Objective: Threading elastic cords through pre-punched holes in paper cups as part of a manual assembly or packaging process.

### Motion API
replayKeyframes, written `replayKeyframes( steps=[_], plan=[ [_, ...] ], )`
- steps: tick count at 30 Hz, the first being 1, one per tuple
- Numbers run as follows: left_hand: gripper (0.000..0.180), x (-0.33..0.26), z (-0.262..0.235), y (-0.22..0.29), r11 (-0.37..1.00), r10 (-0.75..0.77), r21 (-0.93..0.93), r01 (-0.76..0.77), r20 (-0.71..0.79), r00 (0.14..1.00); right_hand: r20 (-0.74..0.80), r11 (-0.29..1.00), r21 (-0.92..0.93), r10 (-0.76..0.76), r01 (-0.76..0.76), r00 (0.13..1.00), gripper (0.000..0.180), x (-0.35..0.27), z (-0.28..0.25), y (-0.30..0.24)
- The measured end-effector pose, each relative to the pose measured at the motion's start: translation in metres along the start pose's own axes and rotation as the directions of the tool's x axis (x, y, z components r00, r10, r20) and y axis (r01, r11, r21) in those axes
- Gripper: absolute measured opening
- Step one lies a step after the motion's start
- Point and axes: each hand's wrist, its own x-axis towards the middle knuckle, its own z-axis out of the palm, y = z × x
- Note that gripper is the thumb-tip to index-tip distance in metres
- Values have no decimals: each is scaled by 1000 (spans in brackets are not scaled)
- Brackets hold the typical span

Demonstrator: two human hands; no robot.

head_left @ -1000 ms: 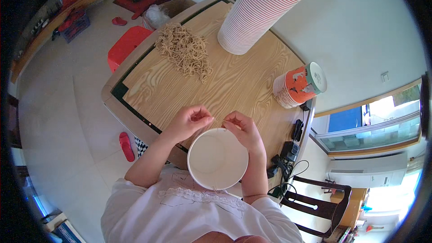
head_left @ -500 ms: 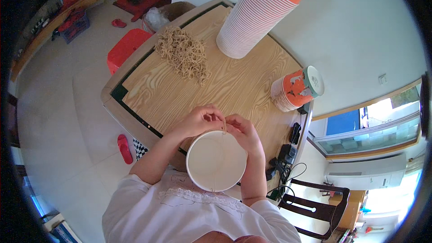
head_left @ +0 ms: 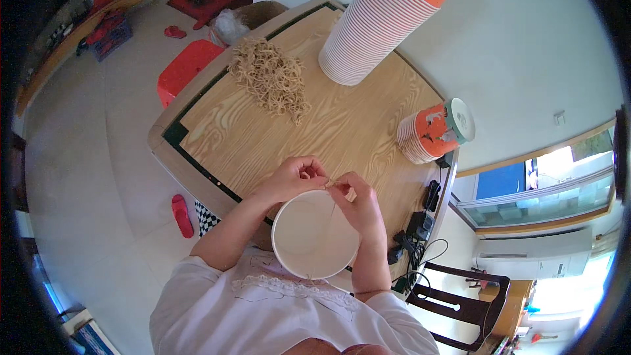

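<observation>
A white-lined paper bucket [head_left: 307,240] is close against my body at the table's near edge, its open mouth facing up. At its far rim, my left hand [head_left: 294,179] pinches a thin tan cord [head_left: 330,183] with thumb and forefinger. My right hand [head_left: 358,202] grips the same cord just to the right, fingertips nearly meeting the left ones. More cord shows faintly at the bucket's near rim. A tangled pile of tan cords [head_left: 271,82] lies on the wood-grain table [head_left: 230,135], beyond my left hand.
A tall leaning stack of paper buckets [head_left: 378,26] stands at the far side. A shorter orange-and-green stack [head_left: 430,133] is at the right. Black adapters and cables [head_left: 418,227] lie along the right edge. A red stool [head_left: 184,72] and a dark chair [head_left: 453,302] flank the table.
The small cord loop that stood up at the far rim is now drawn flat between my fingertips. My right hand's fingers have turned inward, and the bucket has hardly moved.
</observation>
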Motion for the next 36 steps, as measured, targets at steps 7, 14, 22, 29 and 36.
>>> replayKeyframes(
  steps=[7,14,22,29,36],
  plan=[
    [8,3,-2,-1,1000,12,20,-13,53,999,-89,996,73,62,-56,994,8,-1,-8,12],
    [17,8,-4,-4,999,-33,-36,37,117,993,-116,996,66,67,-60,991,8,-1,-9,18],
    [19,20,1,-5,998,-64,-4,66,133,989,-128,993,112,51,-37,991,8,1,-8,23],
    [14,20,3,-15,998,-54,-30,60,168,984,-159,993,-11,110,-113,981,8,-2,-12,19],
    [17,13,-4,-13,996,-90,13,89,259,962,-221,986,143,115,-85,968,6,-6,-10,33]
  ],
)
